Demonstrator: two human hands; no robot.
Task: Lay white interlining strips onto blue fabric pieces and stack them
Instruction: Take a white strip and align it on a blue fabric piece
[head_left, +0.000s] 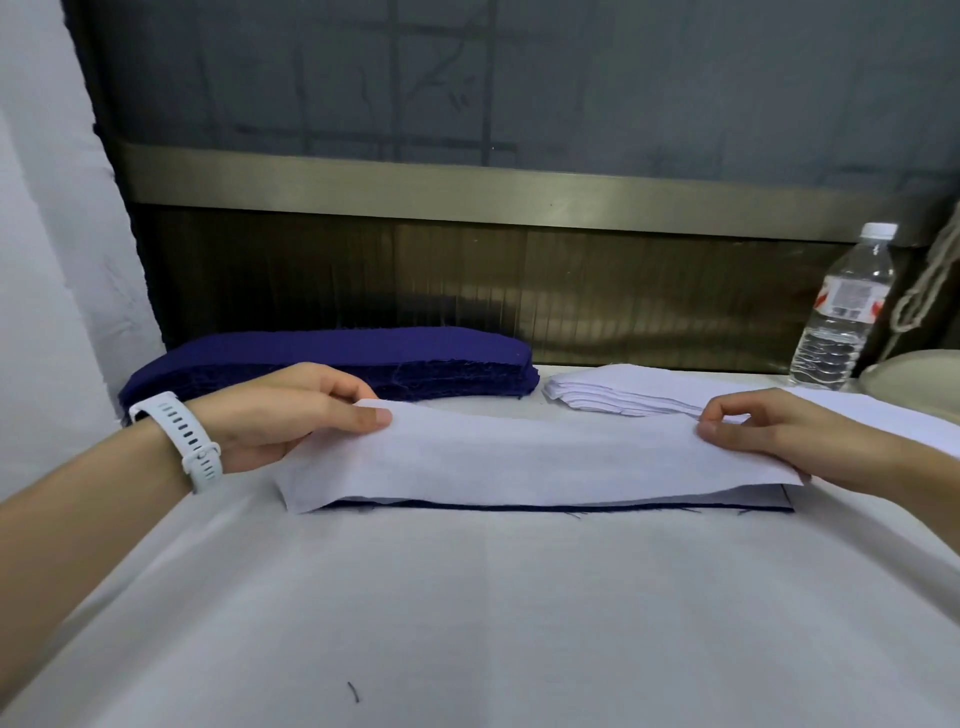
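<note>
We hold a white interlining strip (540, 457) by its two ends over the white-covered counter (467, 623). Our left hand (280, 415) pinches the strip's left far corner, thumb on top and the other fingers (343, 387) curled behind the edge. Our right hand (769, 431) pinches the right end between thumb and forefinger, the remaining fingers bent loosely above. Between the two sets of fingers the strip spans flat, its near edge drooping onto a low stack of blue fabric pieces (571, 506), of which only a dark sliver shows beneath, touching the strip's underside. The strip's left end overhangs that stack.

Just beyond our left fingers lies a thick pile of blue fabric (337, 358). Beyond our right fingers, and a little inward, sits a fanned pile of white strips (618, 395). Farther right, well past our right fingers, a clear water bottle (847, 306) stands upright. A white watch (182, 441) wraps our left wrist.
</note>
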